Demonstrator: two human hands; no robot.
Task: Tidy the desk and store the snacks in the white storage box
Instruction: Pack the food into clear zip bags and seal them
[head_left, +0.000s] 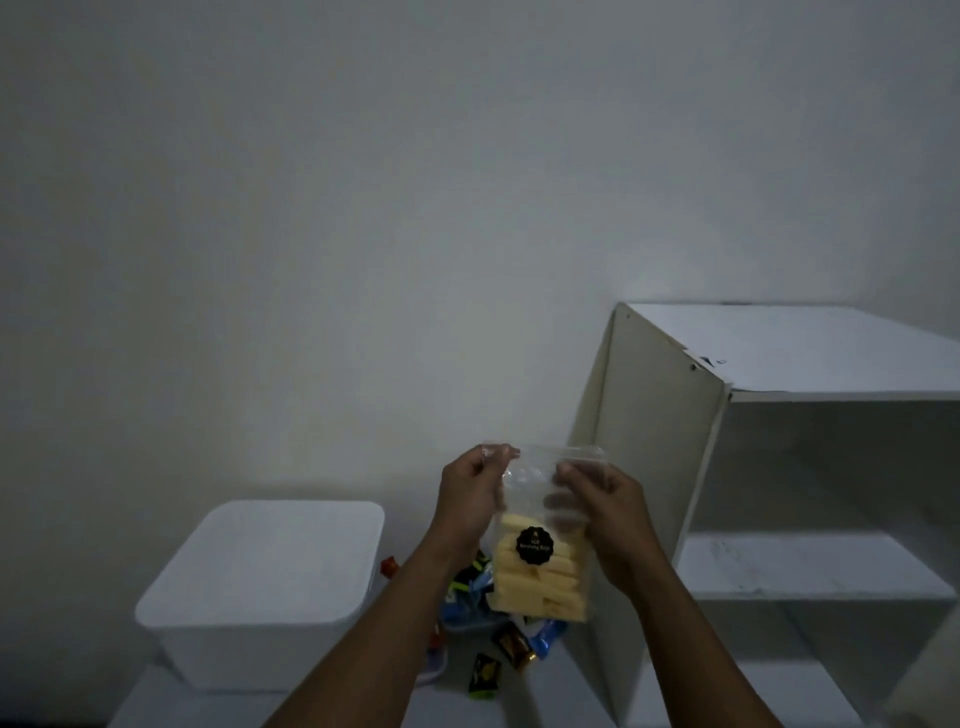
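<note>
Head view. Holding a clear snack bag (537, 566) upright in the air above the tabletop (519, 709), roughly in the middle of the frame. Pinching the bag's upper left corner with the left hand (470, 493), fingers curled and thumb pressing on the plastic. Pinching the upper right part with the right hand (608, 512), fingers bent around the film just under the top edge. Showing pale yellow sticks stacked in the bag's lower half, partly behind a round black label (535, 544), its lettering too small for reading.

Keeping the bag to the right of the white storage box (265, 587), which is resting on the tabletop with its lid on, apart from both hands. Hanging over a scatter of small wrapped snacks (485, 673) lying on the tabletop between the forearms, in black-and-yellow, brown and blue wrappers, plus a red wrapper (388, 565) just beside the box's right wall.

Facing a plain pale wall (363, 208), with a white shelf unit (779, 467) standing at the right, its open shelves turning toward the camera.
</note>
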